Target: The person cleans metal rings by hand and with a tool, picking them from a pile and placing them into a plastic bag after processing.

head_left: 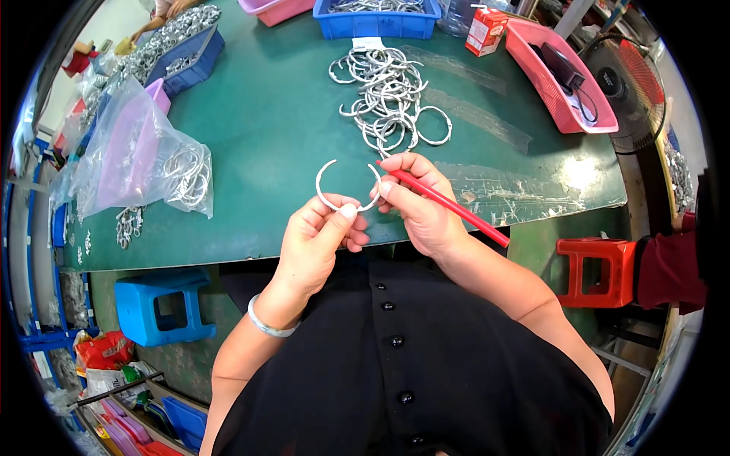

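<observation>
Close to the table's near edge, my left hand (319,232) pinches an open silvery metal ring (320,179) between thumb and fingers. The ring's gap faces away from me. My right hand (422,201) grips a long red pen-like stick (464,213), slanting from the fingertips down across the hand toward the forearm. Fingers of that hand also meet the ring's right side; the stick's far tip is partly hidden by them. Just beyond both hands lies a loose pile of similar metal rings (388,95), some hinged open, with one closed ring (434,126) at its right side.
On the green table (274,91) stand blue bins (376,24) of metal parts, a pink basket (563,99) and a red drink carton (485,32). Bagged rings (186,178) lie left. A fan (627,91) is right; blue (163,308) and red stools (597,270) stand below.
</observation>
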A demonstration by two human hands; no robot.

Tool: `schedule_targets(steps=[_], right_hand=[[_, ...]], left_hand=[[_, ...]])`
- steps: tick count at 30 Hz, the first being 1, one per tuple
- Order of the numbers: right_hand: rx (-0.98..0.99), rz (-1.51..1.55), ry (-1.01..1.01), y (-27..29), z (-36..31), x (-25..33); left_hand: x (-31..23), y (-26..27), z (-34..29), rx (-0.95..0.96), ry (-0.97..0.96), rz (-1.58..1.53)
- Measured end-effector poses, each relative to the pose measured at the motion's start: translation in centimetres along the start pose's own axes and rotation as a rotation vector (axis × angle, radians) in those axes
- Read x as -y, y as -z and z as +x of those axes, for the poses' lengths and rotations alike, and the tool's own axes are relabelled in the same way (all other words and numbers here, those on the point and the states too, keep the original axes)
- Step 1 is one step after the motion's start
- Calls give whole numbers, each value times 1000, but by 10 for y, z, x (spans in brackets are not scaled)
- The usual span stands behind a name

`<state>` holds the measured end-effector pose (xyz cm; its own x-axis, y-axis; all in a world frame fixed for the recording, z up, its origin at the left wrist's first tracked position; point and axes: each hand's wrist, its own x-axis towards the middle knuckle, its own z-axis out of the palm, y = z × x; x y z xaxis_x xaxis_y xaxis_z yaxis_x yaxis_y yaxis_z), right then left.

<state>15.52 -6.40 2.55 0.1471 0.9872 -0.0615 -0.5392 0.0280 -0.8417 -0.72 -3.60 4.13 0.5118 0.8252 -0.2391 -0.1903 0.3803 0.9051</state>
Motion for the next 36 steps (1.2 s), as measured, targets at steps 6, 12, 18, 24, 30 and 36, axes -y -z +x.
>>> schedule_targets(steps=[6, 12, 18, 24, 30, 36], right_hand=[[-4, -15, 16, -2, -4, -2], [-18, -112, 90, -3, -7, -2], [84, -492, 504, 2, -8, 17], [202, -696, 561, -1, -14, 16], [283, -740, 646, 0, -10, 14], [304, -811, 739, -3, -9, 15]], left_hand=[[5, 0, -1, 12, -10, 54], [5, 4, -2, -28, -19, 59], [0, 5, -4, -84, -13, 37], [-3, 4, -5, -90, -21, -11], [-4, 2, -6, -101, -41, 5], [-3, 3, -7, -91, -88, 50]])
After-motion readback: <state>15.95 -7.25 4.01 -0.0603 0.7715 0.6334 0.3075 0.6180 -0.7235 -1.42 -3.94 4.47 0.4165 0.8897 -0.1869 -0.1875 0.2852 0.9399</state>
